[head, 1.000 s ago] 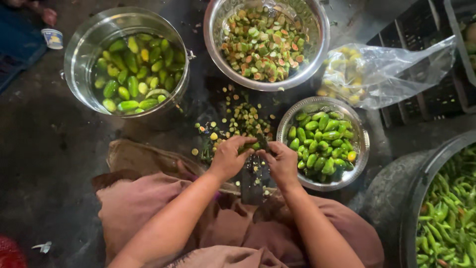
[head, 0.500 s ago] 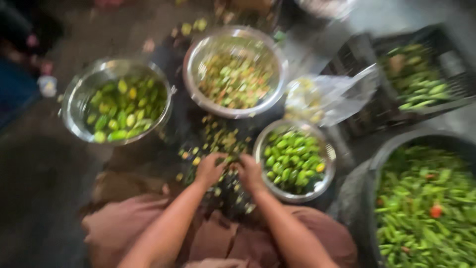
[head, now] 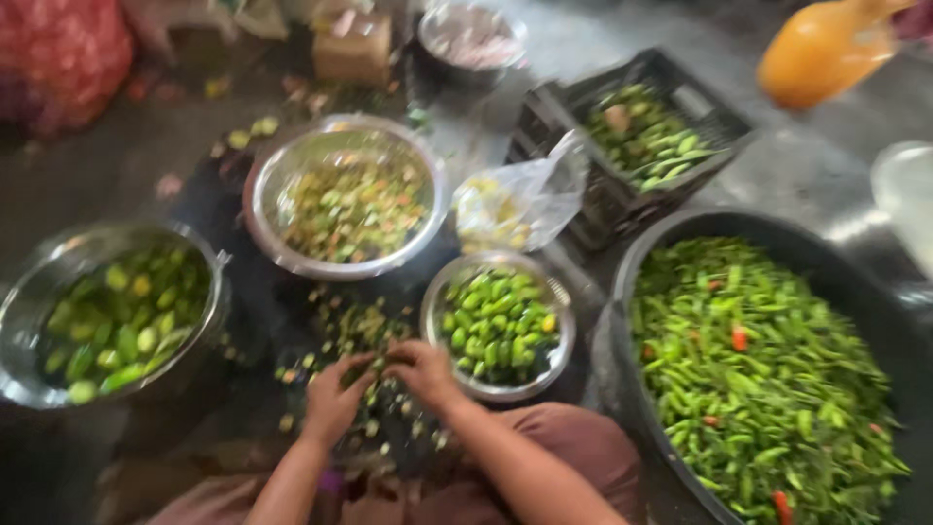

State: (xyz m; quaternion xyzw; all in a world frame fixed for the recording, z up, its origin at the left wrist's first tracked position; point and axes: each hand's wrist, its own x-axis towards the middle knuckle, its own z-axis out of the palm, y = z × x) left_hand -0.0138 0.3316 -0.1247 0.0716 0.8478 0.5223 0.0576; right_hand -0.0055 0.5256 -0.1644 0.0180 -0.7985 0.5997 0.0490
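Green cut pieces [head: 355, 331] lie under both hands [head: 384, 379], fingertips meeting.

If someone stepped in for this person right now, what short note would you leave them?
Left hand and right hand meet over a patch of cut green pieces on the floor, pinching something small; blur hides what.
Small steel bowl of whole green vegetables sits right beside the right hand.
Done, seemingly: large steel bowl holds chopped pieces; steel pot at left holds larger green chunks.
Left, seemingly: the small bowl is full. A black tub of green chillies and a black crate wait at right.
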